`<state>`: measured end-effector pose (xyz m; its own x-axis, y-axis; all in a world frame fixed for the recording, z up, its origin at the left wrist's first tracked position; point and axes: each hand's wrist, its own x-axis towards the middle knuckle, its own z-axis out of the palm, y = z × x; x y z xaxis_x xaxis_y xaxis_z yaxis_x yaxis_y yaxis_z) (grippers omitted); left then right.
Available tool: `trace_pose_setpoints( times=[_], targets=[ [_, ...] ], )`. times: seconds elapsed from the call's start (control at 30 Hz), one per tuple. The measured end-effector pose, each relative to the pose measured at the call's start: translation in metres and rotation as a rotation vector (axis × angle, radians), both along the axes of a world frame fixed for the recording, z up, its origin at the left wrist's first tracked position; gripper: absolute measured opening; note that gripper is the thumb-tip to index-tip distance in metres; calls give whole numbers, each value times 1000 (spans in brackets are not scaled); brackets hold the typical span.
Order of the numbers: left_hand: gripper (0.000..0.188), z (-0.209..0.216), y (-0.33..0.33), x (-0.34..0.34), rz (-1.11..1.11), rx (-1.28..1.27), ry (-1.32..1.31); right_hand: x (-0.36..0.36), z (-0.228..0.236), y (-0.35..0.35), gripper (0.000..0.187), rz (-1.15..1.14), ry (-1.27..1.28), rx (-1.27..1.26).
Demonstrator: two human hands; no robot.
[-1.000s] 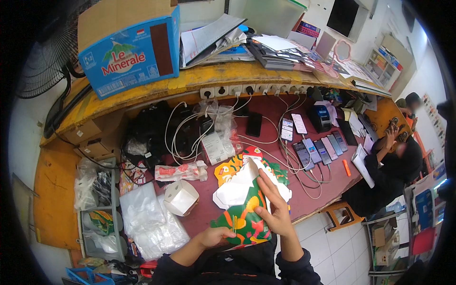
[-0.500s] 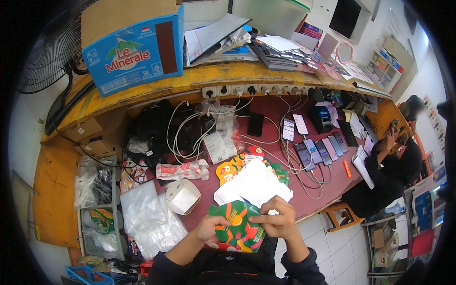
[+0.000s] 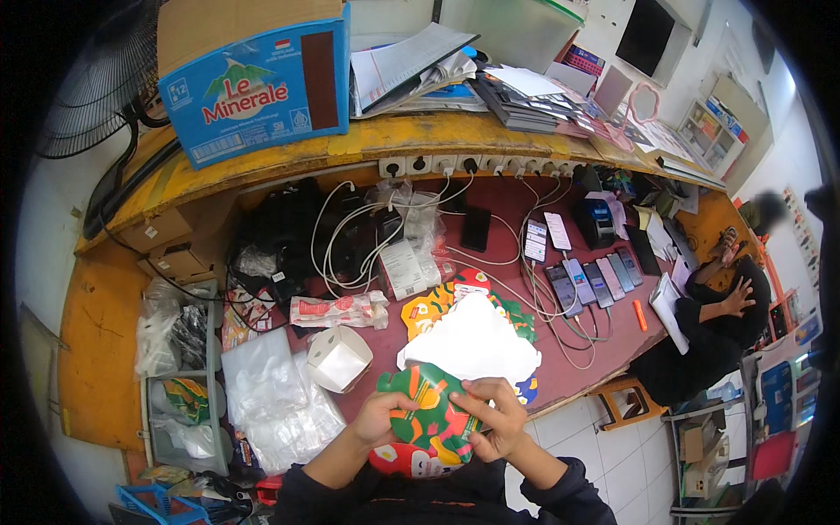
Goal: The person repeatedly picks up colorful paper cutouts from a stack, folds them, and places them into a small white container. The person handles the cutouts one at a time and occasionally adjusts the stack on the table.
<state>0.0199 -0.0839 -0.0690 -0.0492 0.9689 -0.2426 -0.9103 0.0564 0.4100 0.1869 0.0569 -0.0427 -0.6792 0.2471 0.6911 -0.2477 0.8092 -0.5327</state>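
Observation:
Between both hands, close to my body, is a printed carton blank [image 3: 422, 404], green with red, orange and yellow shapes, its panels bent. My left hand [image 3: 376, 422] pinches its left edge, thumb on top. My right hand [image 3: 494, 422] grips the right edge, with fingers laid over the printed face. Just beyond, several more blanks [image 3: 472, 343] lie piled on the table, a white side uppermost and coloured edges sticking out. Left of the pile stands a small folded box [image 3: 339, 359], pale with an open top.
Clear plastic bags [image 3: 276, 389] lie at the left, beside a grey bin [image 3: 185, 420]. White cables [image 3: 328, 249] loop across the red tabletop [image 3: 490, 197] to several phones [image 3: 595, 280]. A co-worker [image 3: 726, 306] sits at the right end, near an orange stool [image 3: 626, 402].
The carton blank has tilted, showing more of its red lower panel. My right hand has shifted down along its right edge. At the right, the co-worker's hand has changed position.

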Motion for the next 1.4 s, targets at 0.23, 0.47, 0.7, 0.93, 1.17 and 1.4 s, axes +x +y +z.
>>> trace_pose_setpoints(
  times=[0.23, 0.47, 0.7, 0.93, 1.17, 1.4],
  targets=[
    [67, -6, 23, 22, -207, 219, 599, 3, -6, 24, 36, -38, 2, -500],
    [79, -1, 24, 19, -7, 38, 279, 1, -8, 15, 27, -149, -98, -145],
    [52, 19, 12, 12, -369, 46, 597, -4, 7, 41, 54, -4, -234, -156],
    [47, 1, 11, -13, -313, 76, 696, -5, -21, 6, 19, 27, -108, -748],
    [40, -13, 33, -8, -27, -157, 231, 0, -5, 15, 14, -17, -258, -138],
    [31, 2, 36, 35, 266, -186, 86, -16, -16, -10, 18, -588, 155, -532]
  ],
)
